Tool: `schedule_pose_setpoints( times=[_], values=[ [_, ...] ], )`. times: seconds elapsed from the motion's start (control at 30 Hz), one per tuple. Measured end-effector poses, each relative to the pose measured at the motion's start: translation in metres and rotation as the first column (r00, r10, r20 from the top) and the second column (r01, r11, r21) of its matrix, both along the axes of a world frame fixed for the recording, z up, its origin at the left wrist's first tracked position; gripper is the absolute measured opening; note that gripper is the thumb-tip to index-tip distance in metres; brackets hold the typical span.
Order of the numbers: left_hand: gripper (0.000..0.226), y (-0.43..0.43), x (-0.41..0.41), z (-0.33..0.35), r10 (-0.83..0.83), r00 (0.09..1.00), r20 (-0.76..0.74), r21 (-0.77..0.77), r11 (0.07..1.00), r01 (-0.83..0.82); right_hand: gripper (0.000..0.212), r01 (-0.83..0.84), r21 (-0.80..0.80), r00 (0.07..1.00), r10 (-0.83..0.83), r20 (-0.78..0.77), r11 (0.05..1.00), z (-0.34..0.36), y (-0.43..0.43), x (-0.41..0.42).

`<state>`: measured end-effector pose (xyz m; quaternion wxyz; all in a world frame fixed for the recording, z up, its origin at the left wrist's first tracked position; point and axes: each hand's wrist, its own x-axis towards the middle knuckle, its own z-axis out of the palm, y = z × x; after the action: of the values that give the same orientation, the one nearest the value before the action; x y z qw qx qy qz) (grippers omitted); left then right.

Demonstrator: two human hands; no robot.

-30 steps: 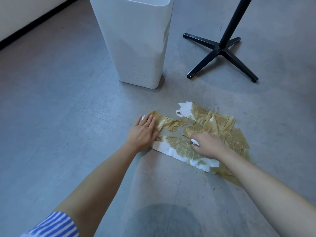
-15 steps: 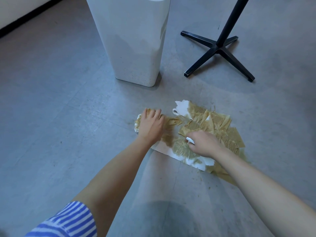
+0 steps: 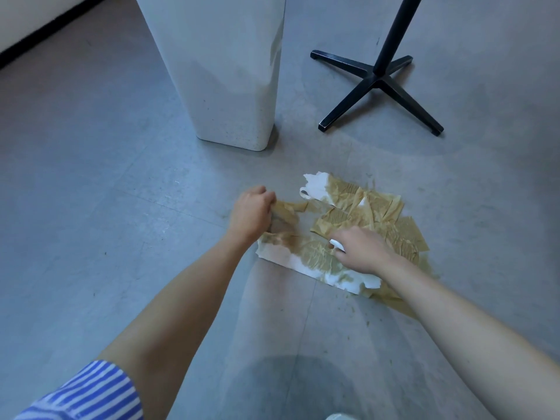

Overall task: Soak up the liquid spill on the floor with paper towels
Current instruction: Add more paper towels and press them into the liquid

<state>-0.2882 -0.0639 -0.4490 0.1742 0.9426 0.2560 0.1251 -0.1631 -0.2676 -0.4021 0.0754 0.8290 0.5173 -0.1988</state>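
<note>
Several paper towels (image 3: pixel 372 213), mostly soaked yellow-brown with a few white patches, lie spread on the grey floor. My left hand (image 3: pixel 253 212) is curled around the wet left end of a towel strip (image 3: pixel 288 213), bunching it. My right hand (image 3: pixel 362 251) presses on the near towel (image 3: pixel 306 259), its fingers pinching a small white bit of paper. A brown puddle of the spill (image 3: pixel 400 303) shows past the towels' lower right edge, beside my right forearm.
A tall white bin (image 3: pixel 224 71) stands just behind the towels on the left. A black cross-shaped stand base (image 3: pixel 378 81) with its pole stands behind on the right. A wall with a dark skirting (image 3: pixel 36 31) runs at the far left.
My left hand went from lying flat on the left towel end to closing on it and dragging it rightward toward the pile. My right hand stayed on the near towel.
</note>
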Motion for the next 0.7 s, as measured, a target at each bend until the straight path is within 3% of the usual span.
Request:
schedule_pose_setpoints(
  times=[0.1, 0.23, 0.37, 0.53, 0.63, 0.7],
  values=[
    [0.01, 0.015, -0.022, 0.003, 0.203, 0.972, 0.117, -0.034, 0.979, -0.2, 0.017, 0.003, -0.012, 1.0, -0.003, 0.0, 1.0, -0.002, 0.0, 0.0],
    [0.013, 0.038, -0.051, 0.006, 0.38, 0.921, 0.082, -0.011, 0.925, -0.381, 0.015, -0.012, -0.024, 1.0, 0.012, -0.002, 1.0, -0.001, 0.005, 0.001],
    [0.014, 0.044, -0.063, 0.005, 0.463, 0.884, 0.061, -0.033, 0.886, -0.462, 0.008, -0.029, -0.052, 1.0, 0.028, -0.002, 0.998, -0.001, 0.01, -0.002],
    [0.025, 0.031, -0.052, 0.003, 0.323, 0.946, 0.025, -0.218, 0.925, -0.31, 0.006, -0.023, -0.054, 1.0, 0.023, 0.004, 0.998, -0.008, 0.01, -0.003],
    [0.04, 0.022, -0.04, -0.003, 0.206, 0.972, -0.109, -0.187, 0.957, -0.224, 0.012, -0.042, -0.041, 0.999, 0.042, 0.016, 0.998, -0.011, 0.008, -0.004],
    [0.032, 0.019, -0.037, -0.009, 0.158, 0.974, -0.163, -0.116, 0.977, -0.178, 0.015, -0.048, -0.046, 0.999, 0.049, 0.019, 0.998, -0.012, 0.007, -0.003]
  ],
)
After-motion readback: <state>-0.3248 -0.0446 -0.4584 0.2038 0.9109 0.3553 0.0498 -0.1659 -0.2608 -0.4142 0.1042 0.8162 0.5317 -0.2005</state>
